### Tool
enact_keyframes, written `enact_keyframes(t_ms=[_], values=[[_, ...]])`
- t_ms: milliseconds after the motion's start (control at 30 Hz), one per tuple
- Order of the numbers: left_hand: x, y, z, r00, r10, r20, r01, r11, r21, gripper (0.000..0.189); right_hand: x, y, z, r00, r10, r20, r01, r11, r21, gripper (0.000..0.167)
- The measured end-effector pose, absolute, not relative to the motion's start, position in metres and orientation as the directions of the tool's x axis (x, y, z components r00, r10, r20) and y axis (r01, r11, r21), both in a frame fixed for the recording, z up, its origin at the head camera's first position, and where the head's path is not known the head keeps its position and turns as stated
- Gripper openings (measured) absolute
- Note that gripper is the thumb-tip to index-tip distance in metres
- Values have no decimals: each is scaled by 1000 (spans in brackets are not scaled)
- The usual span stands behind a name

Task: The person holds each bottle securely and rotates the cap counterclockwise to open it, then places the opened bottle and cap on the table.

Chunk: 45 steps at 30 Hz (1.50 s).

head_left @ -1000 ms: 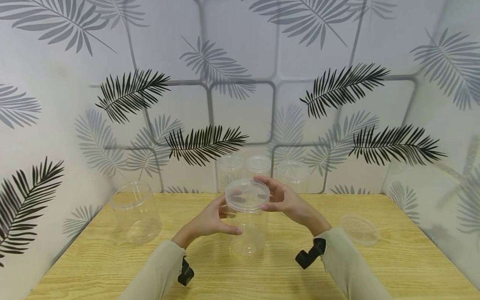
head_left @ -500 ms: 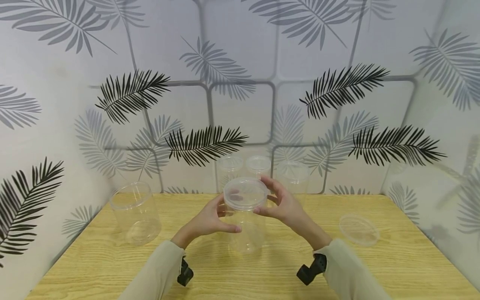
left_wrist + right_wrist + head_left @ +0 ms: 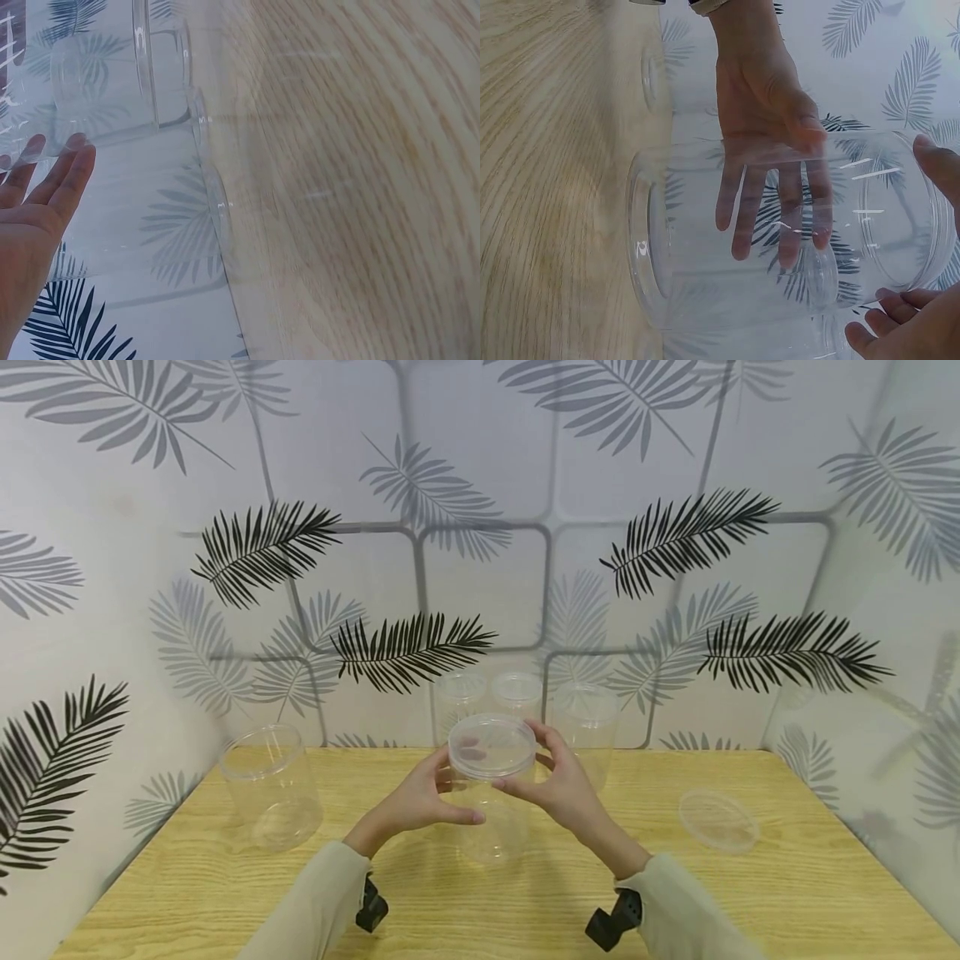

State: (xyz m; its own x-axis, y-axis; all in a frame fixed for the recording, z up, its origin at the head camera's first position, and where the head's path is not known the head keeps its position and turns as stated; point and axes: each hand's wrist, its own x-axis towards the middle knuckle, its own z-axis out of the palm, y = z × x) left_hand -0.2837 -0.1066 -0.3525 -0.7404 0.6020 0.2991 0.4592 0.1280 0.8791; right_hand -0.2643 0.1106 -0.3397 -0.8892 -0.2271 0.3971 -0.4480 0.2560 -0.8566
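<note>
A clear plastic jar (image 3: 491, 839) with a round clear screw lid (image 3: 491, 745) on top is upright at the middle of the table. My left hand (image 3: 416, 797) holds the jar's left side, thumb in front and fingers behind; the right wrist view shows those left fingers (image 3: 787, 217) through the clear wall. From the right, my right hand (image 3: 566, 789) grips the lid's edge, thumb in front and fingers on the far side. The left wrist view catches part of the left hand (image 3: 37, 217) against the jar wall.
A lidless clear jar (image 3: 236, 772) stands to the left on the wooden table (image 3: 420, 910). A loose clear lid (image 3: 718, 820) lies flat on the right. Behind are three lidded clear jars, including a larger one (image 3: 588, 706). A leaf-patterned wall (image 3: 480, 585) closes off the back.
My right hand has turned round the lid, its thumb sliding left along the front rim while its wrist came nearer to me. The left hand has stayed on the jar.
</note>
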Motion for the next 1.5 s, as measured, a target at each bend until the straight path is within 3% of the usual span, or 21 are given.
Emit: enact_keyframes(t_ms=[200,367,600,767,933,1167,1500], values=[[-283,-105,-352,-743,603,290,443,120,888,88,-266,113,-336,-884,-249,396,-456,270,-848,79],[-283,-105,-353,-739,607,293,453,125,883,88,-270,121,-335,-865,-347,363,-449,208,-869,79],[-284,-106,-355,-714,634,299,462,105,881,90,-287,135,-337,-749,-587,306,-350,-41,-936,76],[-285,-106,-356,-708,642,294,455,97,885,92,-293,138,-338,-701,-645,305,-317,-101,-943,80],[-284,-107,-357,-730,619,289,460,132,878,92,-286,137,-337,-747,-592,302,-344,-44,-938,85],[-285,-108,-357,-764,579,284,446,156,881,91,-270,125,-336,-838,-381,391,-457,97,-884,86],[-283,-106,-355,-763,576,294,447,142,883,91,-266,111,-344,-898,-234,372,-420,207,-884,86]])
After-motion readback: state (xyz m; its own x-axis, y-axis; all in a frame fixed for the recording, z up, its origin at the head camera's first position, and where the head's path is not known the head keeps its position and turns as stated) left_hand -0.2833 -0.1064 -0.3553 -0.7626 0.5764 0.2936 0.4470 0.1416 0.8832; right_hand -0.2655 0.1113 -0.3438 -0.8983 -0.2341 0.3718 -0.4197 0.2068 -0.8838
